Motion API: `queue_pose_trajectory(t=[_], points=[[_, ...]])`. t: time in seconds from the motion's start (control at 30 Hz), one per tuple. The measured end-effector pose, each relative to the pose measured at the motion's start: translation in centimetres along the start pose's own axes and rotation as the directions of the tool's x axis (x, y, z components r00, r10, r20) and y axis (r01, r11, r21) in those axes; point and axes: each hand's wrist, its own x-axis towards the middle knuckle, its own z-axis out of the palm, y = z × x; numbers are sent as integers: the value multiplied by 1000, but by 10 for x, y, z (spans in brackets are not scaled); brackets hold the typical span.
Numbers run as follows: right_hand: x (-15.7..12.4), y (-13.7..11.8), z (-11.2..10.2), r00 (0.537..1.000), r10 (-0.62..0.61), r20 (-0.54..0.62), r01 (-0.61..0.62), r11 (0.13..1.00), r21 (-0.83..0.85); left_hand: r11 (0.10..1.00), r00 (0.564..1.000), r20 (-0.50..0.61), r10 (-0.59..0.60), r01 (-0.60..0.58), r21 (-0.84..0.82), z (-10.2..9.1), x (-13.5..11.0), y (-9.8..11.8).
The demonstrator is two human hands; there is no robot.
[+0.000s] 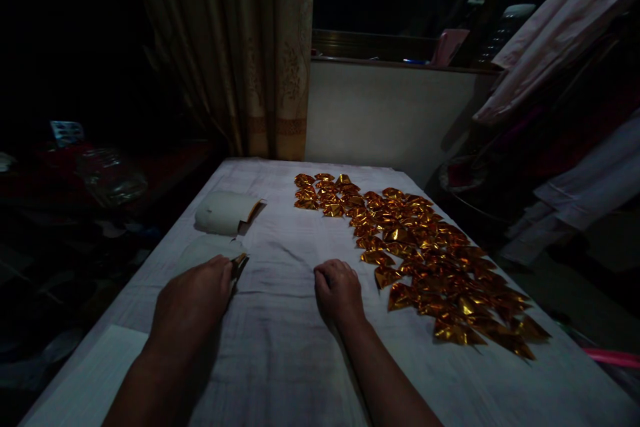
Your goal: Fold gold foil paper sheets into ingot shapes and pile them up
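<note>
My left hand (193,300) is closed at the near edge of a pale, curled paper sheet (207,250). A narrow gold edge of that paper shows beside my fingertips, and my hand hides the rest. Just beyond it lies another curled stack of pale paper (227,211) with a gold-coloured inner side. My right hand (341,290) rests on the white cloth (280,333), its fingers curled in and nothing visible in them. To its right spreads a heap of folded gold foil pieces (425,240), apart from the hand.
A flat pale sheet (107,370) lies at the table's near left. Behind the table are a patterned curtain (270,60) and a window sill with a pink cup (449,47). Clothes (565,33) hang at the right. A clear plastic container (113,177) sits in the dark at left.
</note>
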Motion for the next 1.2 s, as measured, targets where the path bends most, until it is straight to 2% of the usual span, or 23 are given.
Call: queue_pose_trajectory(t=[0.07,0.13,0.23,0.33,0.47,0.57,0.67,0.77,0.87,0.97,1.1,1.2], points=[[0,1,1,1000,-7,-20,8,1000,27,996,990,-142,14,-27,-89,-5,-3,2],[-1,2,2,998,-16,-53,20,997,74,969,962,-274,21,-87,-233,-5,-4,3],[0,5,5,993,-31,-116,49,987,156,868,938,-346,-22,-154,-473,-2,-4,5],[0,8,6,986,-29,-166,71,965,251,705,966,-251,-61,-136,-696,7,-2,11],[2,9,2,984,6,-177,77,887,456,423,1000,-14,26,-23,-906,25,5,22],[3,9,-4,991,34,-133,55,788,613,323,996,78,38,62,-944,40,10,29],[5,11,-9,997,71,-39,-21,688,725,293,995,96,31,83,-952,50,14,34],[7,9,-14,998,38,47,-61,623,780,282,991,123,52,103,-954,57,16,38],[8,3,-19,996,-58,73,-20,639,769,317,992,115,50,93,-944,62,16,40],[8,-4,-19,992,-118,51,40,666,745,325,991,113,67,85,-942,67,16,41],[10,-4,-16,994,-111,-1,79,697,712,296,983,151,108,113,-948,70,14,41],[13,2,-17,998,-52,-42,66,734,676,359,970,145,196,66,-931,69,13,40]])
